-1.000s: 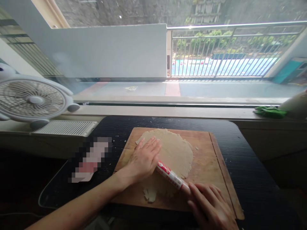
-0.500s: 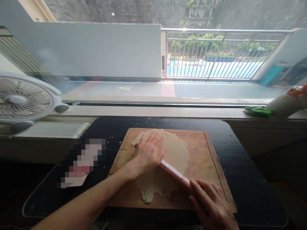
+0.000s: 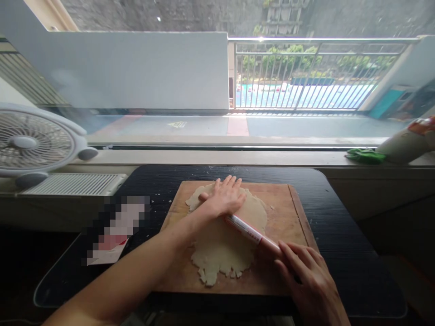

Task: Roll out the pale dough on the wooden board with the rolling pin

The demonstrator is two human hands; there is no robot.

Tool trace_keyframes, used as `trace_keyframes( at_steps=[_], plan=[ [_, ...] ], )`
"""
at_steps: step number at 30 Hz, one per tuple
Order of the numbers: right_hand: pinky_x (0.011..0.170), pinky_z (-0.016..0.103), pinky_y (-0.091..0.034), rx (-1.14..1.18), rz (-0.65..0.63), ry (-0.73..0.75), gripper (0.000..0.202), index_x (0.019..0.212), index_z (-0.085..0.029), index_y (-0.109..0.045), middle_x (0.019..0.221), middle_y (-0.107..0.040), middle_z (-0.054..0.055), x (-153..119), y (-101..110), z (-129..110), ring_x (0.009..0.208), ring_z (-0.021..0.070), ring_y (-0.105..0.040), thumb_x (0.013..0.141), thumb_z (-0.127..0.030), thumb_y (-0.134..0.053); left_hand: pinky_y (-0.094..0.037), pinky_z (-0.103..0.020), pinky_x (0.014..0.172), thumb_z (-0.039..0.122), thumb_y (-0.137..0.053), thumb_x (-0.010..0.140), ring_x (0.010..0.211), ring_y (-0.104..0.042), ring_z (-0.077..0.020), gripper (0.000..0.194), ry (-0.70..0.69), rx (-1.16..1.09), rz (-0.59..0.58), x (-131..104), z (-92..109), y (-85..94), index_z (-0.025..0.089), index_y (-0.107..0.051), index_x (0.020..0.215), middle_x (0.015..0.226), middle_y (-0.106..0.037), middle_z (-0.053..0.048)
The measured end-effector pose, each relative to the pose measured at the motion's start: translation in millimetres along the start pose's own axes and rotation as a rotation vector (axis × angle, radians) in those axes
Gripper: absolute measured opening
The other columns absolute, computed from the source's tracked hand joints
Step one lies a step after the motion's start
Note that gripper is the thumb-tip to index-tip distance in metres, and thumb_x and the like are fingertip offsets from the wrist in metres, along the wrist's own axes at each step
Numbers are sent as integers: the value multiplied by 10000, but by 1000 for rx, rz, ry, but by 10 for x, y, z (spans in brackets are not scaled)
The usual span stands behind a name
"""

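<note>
A flat, ragged-edged sheet of pale dough (image 3: 222, 251) lies on a wooden board (image 3: 285, 213). Diagonally across the dough runs a rolling pin (image 3: 244, 229) with a printed label round its middle. My left hand (image 3: 228, 197) rests on the pin's upper left part, palm down, fingers stretched out and pointing away from me; the pin's far end shows just left of it. At the lower right, my right hand (image 3: 307, 269) has its fingers and thumb round the pin's near end, past the dough and above the board.
The board lies on a black table (image 3: 350, 253). A pixelated pale packet (image 3: 131, 217) is at the table's left. Beyond are a white fan (image 3: 25, 142), a windowsill (image 3: 238, 157) and a green cloth (image 3: 365, 156) at the right.
My left hand has moved up and to the right, uncovering the pin's far end. The pin has shifted slightly away from me and rightward, and my right hand has moved right.
</note>
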State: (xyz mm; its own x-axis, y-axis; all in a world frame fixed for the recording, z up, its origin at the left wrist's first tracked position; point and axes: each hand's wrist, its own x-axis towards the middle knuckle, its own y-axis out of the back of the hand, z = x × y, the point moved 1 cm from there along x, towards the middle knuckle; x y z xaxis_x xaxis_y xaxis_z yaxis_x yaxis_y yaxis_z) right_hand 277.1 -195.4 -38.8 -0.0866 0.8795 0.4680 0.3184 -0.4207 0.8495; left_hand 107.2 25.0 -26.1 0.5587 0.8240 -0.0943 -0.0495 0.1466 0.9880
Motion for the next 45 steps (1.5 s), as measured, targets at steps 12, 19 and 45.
trace_keyframes(
  at_steps=[12, 19, 45],
  plan=[
    [798, 355, -452, 217, 110, 213, 377, 1170, -186, -573, 965, -626, 74, -203, -134, -291, 866, 183, -570, 797, -137, -580, -101, -461, 1131, 359, -300, 915, 1374, -201, -229, 521, -122, 124, 213, -1422, -252, -43, 159, -331, 1395, 1464, -306, -58],
    [833, 385, -429, 145, 11, 64, 367, 1209, -187, -548, 1040, -620, 75, -112, -53, -117, 927, 211, -557, 844, -230, -553, -117, -470, 1121, 406, -270, 921, 1355, -254, -231, 533, -88, 90, 199, -714, -117, -10, 125, -392, 1358, 1434, -364, -97],
    [839, 389, -412, 49, -55, -6, 354, 1216, -222, -523, 1070, -598, 52, 132, -84, -103, 960, 218, -525, 869, -285, -532, -152, -485, 1107, 419, -280, 915, 1345, -271, -235, 537, -31, 9, 253, -392, -31, 23, 129, -392, 1354, 1420, -391, -94]
  ],
)
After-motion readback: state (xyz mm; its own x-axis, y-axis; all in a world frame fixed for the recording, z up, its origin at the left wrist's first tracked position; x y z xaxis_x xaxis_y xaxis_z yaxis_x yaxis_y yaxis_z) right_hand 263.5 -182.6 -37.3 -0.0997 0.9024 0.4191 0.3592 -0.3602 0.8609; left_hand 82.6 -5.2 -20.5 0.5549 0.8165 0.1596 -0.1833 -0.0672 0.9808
